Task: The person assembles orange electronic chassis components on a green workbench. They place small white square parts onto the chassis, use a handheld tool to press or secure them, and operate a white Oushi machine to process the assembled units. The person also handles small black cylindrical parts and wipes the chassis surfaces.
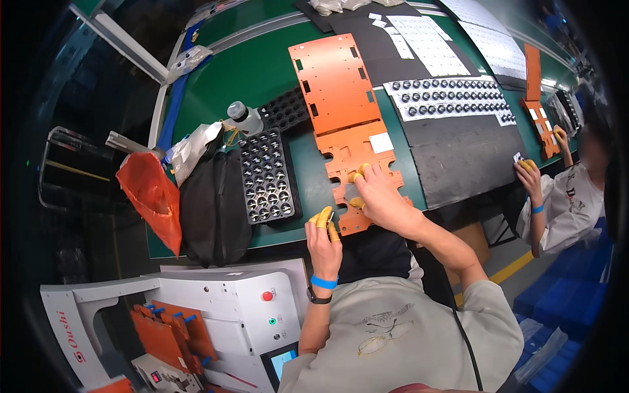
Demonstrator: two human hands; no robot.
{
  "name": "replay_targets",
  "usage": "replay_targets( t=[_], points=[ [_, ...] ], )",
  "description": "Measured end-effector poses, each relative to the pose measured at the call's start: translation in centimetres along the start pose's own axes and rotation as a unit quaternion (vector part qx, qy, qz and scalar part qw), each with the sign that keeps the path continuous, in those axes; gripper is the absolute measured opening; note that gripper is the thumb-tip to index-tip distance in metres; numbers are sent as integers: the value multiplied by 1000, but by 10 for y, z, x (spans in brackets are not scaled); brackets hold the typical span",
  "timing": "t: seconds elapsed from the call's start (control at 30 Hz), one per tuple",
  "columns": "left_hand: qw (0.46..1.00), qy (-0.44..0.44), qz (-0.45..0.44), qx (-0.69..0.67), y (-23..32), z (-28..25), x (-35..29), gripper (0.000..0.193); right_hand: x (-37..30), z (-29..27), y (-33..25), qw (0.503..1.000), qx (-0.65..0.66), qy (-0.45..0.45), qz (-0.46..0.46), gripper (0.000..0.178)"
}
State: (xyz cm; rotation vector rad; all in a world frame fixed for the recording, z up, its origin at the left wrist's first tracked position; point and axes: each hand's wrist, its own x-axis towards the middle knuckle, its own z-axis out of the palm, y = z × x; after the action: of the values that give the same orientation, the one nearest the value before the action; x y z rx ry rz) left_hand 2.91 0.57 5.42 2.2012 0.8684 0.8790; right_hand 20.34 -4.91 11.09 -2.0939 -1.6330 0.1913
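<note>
A long orange panel [334, 85] with slots and notched edges lies on the green table in front of me. My right hand [386, 200] rests on its near part, the yellow-capped fingertips touching the surface and the thumb spread from them. Near the panel's lower left corner, my left hand [323, 245] pinches a small dark piece between yellow-capped fingers; its kind is too small to make out. A white square [381, 143] sits on the panel beyond my right hand. Left of it stands a black tray [293, 190] whose round cells hold small shiny parts.
A clear bottle [242, 116], an orange bag [154, 196] and a black cloth bag [216, 203] lie leftward. A white sheet of black round parts [452, 98] lies on dark mats at right. Another person [563, 203] works at far right. A white machine [249, 308] stands at lower left.
</note>
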Motion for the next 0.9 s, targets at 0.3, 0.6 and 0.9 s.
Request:
replay_targets(
  t=[0.3, 0.6, 0.9],
  points=[
    [986, 82, -80, -118, 2, 4, -15, 32, -16, 3, -6, 992, 112, 35, 39, 27],
    [611, -26, -303, -731, 39, -40, 4, 41, -28, 0, 3, 886, 433, 93, 136, 32],
    [383, -88, -352, -850, 50, -25, 19, 65, -27, -19, -50, 935, 178, 213, -222, 31]
  ],
)
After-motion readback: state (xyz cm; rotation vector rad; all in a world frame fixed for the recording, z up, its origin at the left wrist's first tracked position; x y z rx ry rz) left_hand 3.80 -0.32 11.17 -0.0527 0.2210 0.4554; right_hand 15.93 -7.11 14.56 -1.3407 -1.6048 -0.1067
